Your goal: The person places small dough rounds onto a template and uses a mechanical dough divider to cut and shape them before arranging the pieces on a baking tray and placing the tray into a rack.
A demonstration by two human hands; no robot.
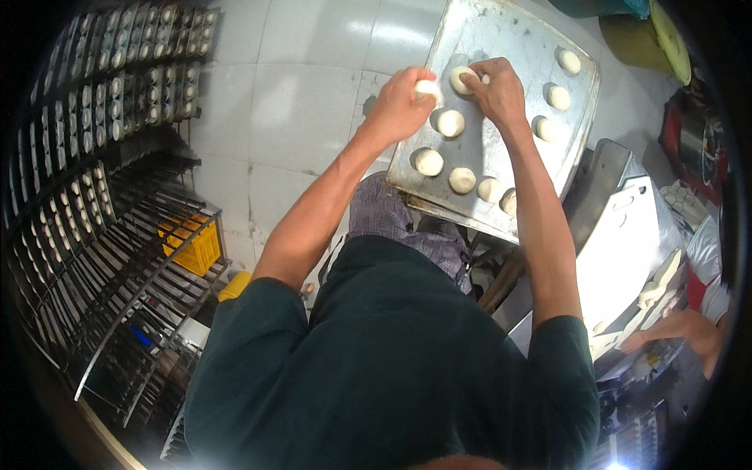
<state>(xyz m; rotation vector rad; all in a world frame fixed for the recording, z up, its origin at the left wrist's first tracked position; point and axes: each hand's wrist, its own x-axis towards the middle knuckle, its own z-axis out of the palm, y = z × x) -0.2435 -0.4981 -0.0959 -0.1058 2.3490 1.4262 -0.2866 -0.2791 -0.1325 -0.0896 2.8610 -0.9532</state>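
Observation:
A metal baking tray [501, 129] in front of me bears several round, pale dough balls, spaced mostly along its edges. At the tray's left edge my left hand [398, 108] is closed around a dough ball [427, 90]. My right hand [498, 92] is over the tray, its thumb and fingers on another dough ball [460, 79]. A bit of white shows between the fingers of that hand; I cannot make out if it is a second piece. Just nearer to me lies a dough ball [450, 123], touched by neither hand.
On the left stand dark metal racks [102, 258] with trays of dough pieces. A yellow crate [192, 244] sits within the lower rack. To the right are a white board [619, 235] and another person's arm [681, 330] beside long dough strips. A greenish bucket [642, 39] stands far right.

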